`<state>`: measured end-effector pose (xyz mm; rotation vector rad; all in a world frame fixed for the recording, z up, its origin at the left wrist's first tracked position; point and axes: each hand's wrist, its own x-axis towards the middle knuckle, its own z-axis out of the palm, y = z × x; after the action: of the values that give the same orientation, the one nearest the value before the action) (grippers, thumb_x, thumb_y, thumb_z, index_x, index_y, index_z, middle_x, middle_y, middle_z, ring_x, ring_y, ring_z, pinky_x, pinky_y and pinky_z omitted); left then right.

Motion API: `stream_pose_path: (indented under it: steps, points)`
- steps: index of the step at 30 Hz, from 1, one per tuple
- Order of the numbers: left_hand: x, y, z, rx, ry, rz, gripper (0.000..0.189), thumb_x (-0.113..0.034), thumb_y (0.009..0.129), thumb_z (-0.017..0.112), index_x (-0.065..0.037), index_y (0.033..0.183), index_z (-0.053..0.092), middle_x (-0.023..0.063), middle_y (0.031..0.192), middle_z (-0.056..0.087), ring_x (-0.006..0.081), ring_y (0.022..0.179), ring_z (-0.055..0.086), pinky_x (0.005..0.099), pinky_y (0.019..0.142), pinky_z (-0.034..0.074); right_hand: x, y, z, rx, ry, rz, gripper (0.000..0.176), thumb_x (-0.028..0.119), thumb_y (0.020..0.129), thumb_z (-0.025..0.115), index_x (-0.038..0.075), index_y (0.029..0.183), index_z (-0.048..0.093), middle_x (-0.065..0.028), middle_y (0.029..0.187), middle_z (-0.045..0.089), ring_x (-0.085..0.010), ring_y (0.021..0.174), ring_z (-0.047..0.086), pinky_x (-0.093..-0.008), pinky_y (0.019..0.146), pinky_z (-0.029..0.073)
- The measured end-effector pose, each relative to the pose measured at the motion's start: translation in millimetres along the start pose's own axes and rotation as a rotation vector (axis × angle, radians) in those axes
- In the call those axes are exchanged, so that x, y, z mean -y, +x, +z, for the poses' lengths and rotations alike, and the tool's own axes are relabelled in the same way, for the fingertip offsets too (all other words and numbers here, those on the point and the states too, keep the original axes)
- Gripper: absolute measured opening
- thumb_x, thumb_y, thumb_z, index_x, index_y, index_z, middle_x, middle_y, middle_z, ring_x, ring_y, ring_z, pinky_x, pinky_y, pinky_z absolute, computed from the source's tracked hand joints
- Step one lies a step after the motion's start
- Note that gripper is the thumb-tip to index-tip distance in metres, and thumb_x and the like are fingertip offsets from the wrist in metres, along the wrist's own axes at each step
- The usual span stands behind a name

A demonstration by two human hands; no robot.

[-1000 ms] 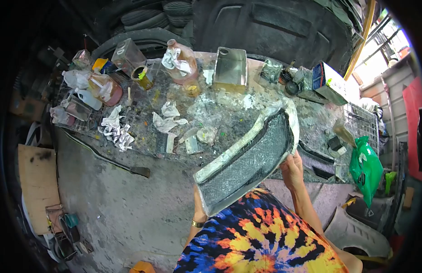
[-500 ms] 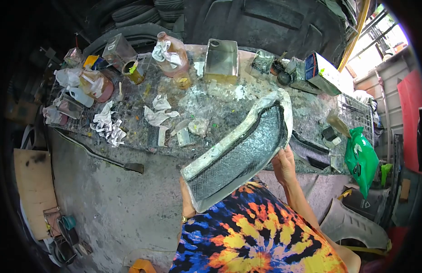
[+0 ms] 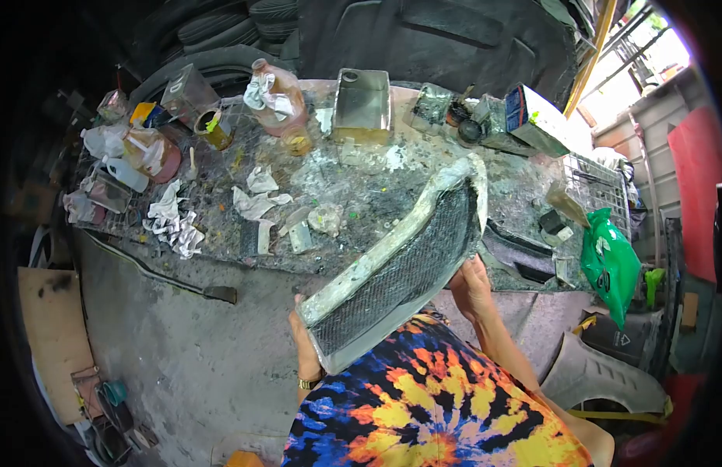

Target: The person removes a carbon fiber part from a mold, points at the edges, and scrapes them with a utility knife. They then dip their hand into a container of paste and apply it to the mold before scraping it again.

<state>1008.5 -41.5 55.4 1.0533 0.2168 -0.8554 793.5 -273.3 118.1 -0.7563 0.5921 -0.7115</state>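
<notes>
A long curved panel (image 3: pixel 400 265), with a dark woven inner face and a rough whitish rim, is tilted in front of my body. My left hand (image 3: pixel 305 338) holds its lower left end, fingers partly hidden behind it. At the right edge my right hand (image 3: pixel 473 289) grips the panel, thumb on the rim and the other fingers mostly out of sight behind. The panel's upper end overlaps the view of the stained workbench (image 3: pixel 330 187). A dark curved part (image 3: pixel 520 253) lies on the bench right of my right hand.
On the bench are a metal tray (image 3: pixel 362 105), a plastic jug (image 3: pixel 277 101), crumpled paper (image 3: pixel 174 222), a tin (image 3: pixel 214 128) and a box (image 3: pixel 536 117). A green bag (image 3: pixel 611 261) hangs at the right edge. A grey vented panel (image 3: pixel 602 377) stands lower right.
The panel and both hands have shifted slightly left, and the panel's face has tilted a little. More of my left hand shows. The bench scene has also shifted left in view.
</notes>
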Motion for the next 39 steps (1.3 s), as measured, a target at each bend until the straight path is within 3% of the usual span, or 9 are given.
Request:
stream_pose_path:
  steps: [7, 11, 15, 17, 18, 21, 29, 34, 39]
  points:
    - [-10.2, -8.9, 11.0, -0.045, 0.01, 0.054, 0.039, -0.042, 0.101, 0.051, -0.005, 0.11, 0.055, 0.0084, 0.097, 0.064, 0.0153, 0.085, 0.062, 0.0306, 0.076, 0.053, -3.6, 0.8, -4.8, -0.003, 0.015, -0.005, 0.052, 0.026, 0.097, 0.06, 0.008, 0.142, 0.038, -0.006, 0.133, 0.056, -0.0218, 0.119, 0.054, -0.0417, 0.101, 0.04]
    - [-7.2, -6.4, 11.8, -0.119, -0.038, 0.069, 0.04, -0.041, 0.103, 0.048, -0.003, 0.11, 0.057, 0.0088, 0.1, 0.065, 0.015, 0.086, 0.062, 0.0308, 0.074, 0.052, -0.7, 0.5, -0.1, -0.006, 0.022, 0.031, 0.057, 0.029, 0.096, 0.061, 0.005, 0.142, 0.038, -0.0086, 0.142, 0.05, -0.0236, 0.132, 0.045, -0.0434, 0.111, 0.033]
    - [-23.2, -8.4, 25.9, 0.034, 0.04, 0.069, 0.043, -0.04, 0.103, 0.047, 0.0, 0.107, 0.061, 0.0082, 0.098, 0.066, 0.0138, 0.083, 0.061, 0.0305, 0.071, 0.051, 2.9, 0.5, 4.0, -0.004, 0.039, 0.021, 0.06, 0.031, 0.094, 0.064, 0.007, 0.143, 0.038, -0.0078, 0.141, 0.05, -0.0236, 0.13, 0.046, -0.0438, 0.109, 0.034]
    - [-23.3, -7.8, 28.8, -0.009, 0.063, 0.112, 0.044, -0.039, 0.103, 0.047, 0.001, 0.104, 0.064, 0.0075, 0.096, 0.066, 0.0125, 0.08, 0.06, 0.0301, 0.068, 0.05, 2.2, 1.0, 0.9, -0.002, 0.049, 0.011, 0.05, 0.024, 0.097, 0.061, 0.01, 0.141, 0.041, -0.0052, 0.133, 0.056, -0.0215, 0.118, 0.055, -0.0431, 0.101, 0.042]
    - [-22.7, -5.2, 25.4, -0.001, 0.058, 0.107, 0.044, -0.039, 0.103, 0.047, 0.001, 0.104, 0.064, 0.0075, 0.096, 0.066, 0.0125, 0.08, 0.06, 0.0301, 0.068, 0.05, 3.8, 0.7, -0.2, 0.006, 0.03, 0.031, 0.057, 0.029, 0.095, 0.063, 0.007, 0.142, 0.039, -0.0071, 0.14, 0.051, -0.0228, 0.129, 0.047, -0.0443, 0.109, 0.035]
    - [-19.2, -0.1, 19.0, 0.042, 0.077, 0.132, 0.046, -0.041, 0.102, 0.048, 0.002, 0.111, 0.063, 0.0084, 0.102, 0.066, 0.0142, 0.085, 0.061, 0.0306, 0.076, 0.051, 7.1, -0.9, -1.2, 0.025, 0.08, 0.025, 0.056, 0.028, 0.093, 0.066, 0.008, 0.14, 0.043, -0.0067, 0.137, 0.054, -0.0226, 0.127, 0.049, -0.0444, 0.108, 0.036]
    - [-14.5, 3.1, 32.7, 0.134, 0.058, 0.047, 0.047, -0.042, 0.102, 0.049, 0.002, 0.114, 0.062, 0.009, 0.104, 0.067, 0.0151, 0.088, 0.062, 0.031, 0.079, 0.051, 21.2, 2.5, 7.1, 0.02, 0.12, -0.018, 0.038, 0.023, 0.095, 0.065, 0.008, 0.128, 0.054, -0.0026, 0.118, 0.065, -0.0153, 0.107, 0.06, -0.0383, 0.097, 0.044]
    - [-25.4, 6.5, 53.6, 0.208, 0.01, -0.052, 0.048, -0.042, 0.102, 0.049, 0.002, 0.115, 0.062, 0.0094, 0.105, 0.067, 0.0157, 0.089, 0.062, 0.0313, 0.081, 0.051, 42.5, 10.4, 7.3, 0.022, -0.193, -0.027, 0.028, 0.025, 0.099, 0.059, 0.006, 0.119, 0.059, -0.0013, 0.107, 0.067, -0.0095, 0.093, 0.064, -0.0267, 0.078, 0.053]
    - [-36.1, 13.3, 72.4, 0.261, -0.065, -0.154, 0.048, -0.043, 0.102, 0.049, 0.002, 0.117, 0.061, 0.0098, 0.106, 0.067, 0.0162, 0.09, 0.062, 0.0316, 0.083, 0.051, 51.2, 11.2, 13.9, 0.034, -0.134, -0.006, 0.031, 0.03, 0.102, 0.053, 0.004, 0.116, 0.06, -0.0042, 0.104, 0.068, -0.0125, 0.088, 0.067, -0.0302, 0.078, 0.056]
